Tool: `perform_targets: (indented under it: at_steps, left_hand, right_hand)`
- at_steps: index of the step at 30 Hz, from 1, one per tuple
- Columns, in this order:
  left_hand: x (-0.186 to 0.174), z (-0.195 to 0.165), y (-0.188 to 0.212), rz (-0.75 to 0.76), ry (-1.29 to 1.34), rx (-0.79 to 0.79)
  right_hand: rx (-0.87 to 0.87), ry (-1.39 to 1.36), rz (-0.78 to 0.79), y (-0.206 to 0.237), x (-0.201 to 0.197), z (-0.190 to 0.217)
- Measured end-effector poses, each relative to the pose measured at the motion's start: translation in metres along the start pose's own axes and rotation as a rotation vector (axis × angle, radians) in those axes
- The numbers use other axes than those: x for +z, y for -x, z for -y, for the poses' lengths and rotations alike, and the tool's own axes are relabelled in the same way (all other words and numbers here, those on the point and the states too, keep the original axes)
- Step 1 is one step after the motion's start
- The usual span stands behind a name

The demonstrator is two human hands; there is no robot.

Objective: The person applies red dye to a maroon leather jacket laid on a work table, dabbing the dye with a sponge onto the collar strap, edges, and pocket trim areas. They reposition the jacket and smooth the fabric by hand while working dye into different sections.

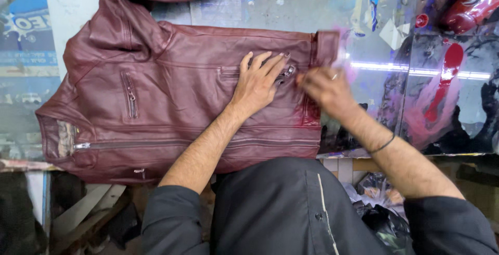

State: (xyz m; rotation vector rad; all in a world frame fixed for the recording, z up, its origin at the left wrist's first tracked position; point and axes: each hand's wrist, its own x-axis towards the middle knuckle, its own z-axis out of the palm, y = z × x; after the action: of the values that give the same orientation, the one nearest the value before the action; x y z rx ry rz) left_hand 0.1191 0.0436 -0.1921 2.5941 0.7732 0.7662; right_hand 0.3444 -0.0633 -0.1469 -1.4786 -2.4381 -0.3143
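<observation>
Here, head view: maroon leather jacket (176, 94) lying flat, zipped, on a glass-topped counter (395, 52), collar well to the left of both hands. Left hand (258, 82) lying open, fingers spread, pressing the panel over a zipped chest pocket (254, 72). Right hand (326, 85), blurred, working at the hem band just beside it; whether it is pinching the edge I cannot tell. Step judged: smoothing the hem end. Next move likely needing the left palm holding firm. Red bottle (473, 8) sitting beyond the right hand.
</observation>
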Motion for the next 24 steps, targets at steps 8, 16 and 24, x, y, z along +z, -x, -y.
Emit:
perform_targets:
  at_steps: [8, 16, 24]
  left_hand:
    - [0.014, -0.027, -0.013, -0.156, 0.099, -0.186]
    - [0.035, -0.026, -0.005, -0.245, 0.103, -0.19]
    - [0.028, -0.013, 0.008, -0.294, 0.015, -0.143]
  right_hand:
    - [0.277, -0.051, -0.076, 0.003, 0.007, -0.015]
    - [0.274, -0.151, -0.073, 0.012, 0.0, -0.017]
    - [0.253, -0.128, -0.047, 0.009, -0.003, -0.022]
